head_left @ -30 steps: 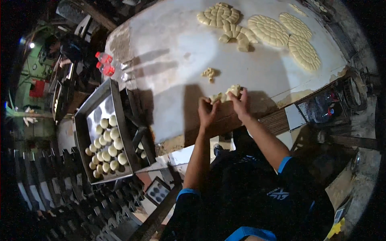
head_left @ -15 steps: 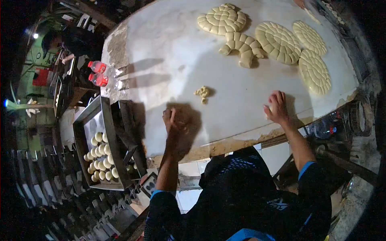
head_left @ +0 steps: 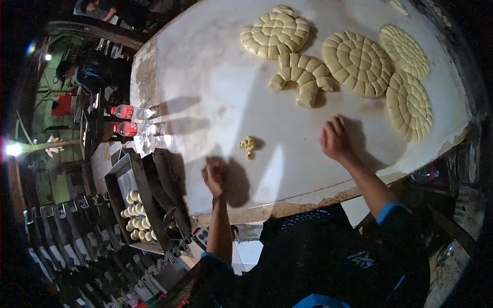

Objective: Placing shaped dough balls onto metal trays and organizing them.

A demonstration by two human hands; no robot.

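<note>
Left hand [head_left: 214, 177] and right hand [head_left: 335, 138] have parted around the dough scraps [head_left: 248, 146], curled, grip unclear; shaped balls [head_left: 137, 210] lie left, cut dough [head_left: 356, 64] remains beyond.

Hands [head_left: 336, 139]: undersides hidden; far dough strip [head_left: 399, 7] cropped.

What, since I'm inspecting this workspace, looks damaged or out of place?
The white table's near edge looks damaged: its surface ends raggedly, with brown patches showing. A small lumpy dough scrap lies apart from the scored dough rounds.
</note>
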